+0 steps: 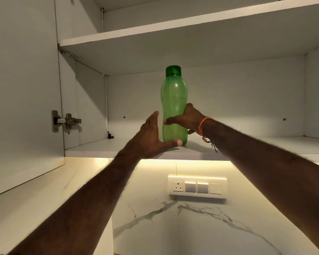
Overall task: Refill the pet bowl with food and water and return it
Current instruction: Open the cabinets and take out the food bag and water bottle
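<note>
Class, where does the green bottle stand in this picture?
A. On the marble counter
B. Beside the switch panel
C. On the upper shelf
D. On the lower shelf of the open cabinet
D: the green bottle stands upright on the lower shelf, gripped by the right hand.

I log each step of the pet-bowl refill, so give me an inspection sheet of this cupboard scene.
Surface: white lower shelf, bottle standing upright on it.
Job's things: green bottle, cap on; no bowl seen.
Clutter: nothing seen.
Grippers: right hand grips the bottle; left hand open beside its base.
Cables: white cable in the back left corner.
Surroundings: open door, switch panel, marble wall.
</note>
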